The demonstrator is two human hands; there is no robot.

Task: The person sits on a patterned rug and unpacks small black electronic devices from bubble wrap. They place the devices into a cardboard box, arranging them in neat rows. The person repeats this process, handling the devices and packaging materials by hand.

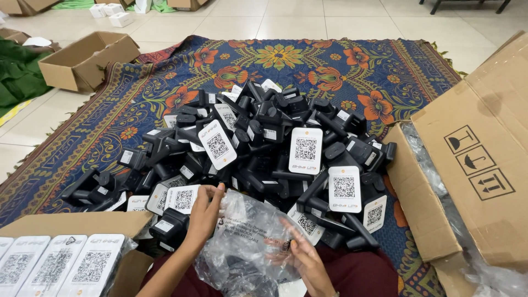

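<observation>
My left hand (204, 212) grips the top edge of a clear plastic bag (245, 242) that lies crumpled in my lap. My right hand (300, 253) holds the bag's lower right side, fingers partly behind the plastic. Something dark shows through the bag, but I cannot tell what. Just beyond my hands a big heap of black stands with white code cards (258, 148) lies on a blue floral rug (308, 66).
At the lower left an open cardboard box (82, 225) holds a row of white code cards (58, 264). A large cardboard box (473, 165) lined with plastic lies open at the right. Another empty box (85, 60) sits at the rug's far left corner.
</observation>
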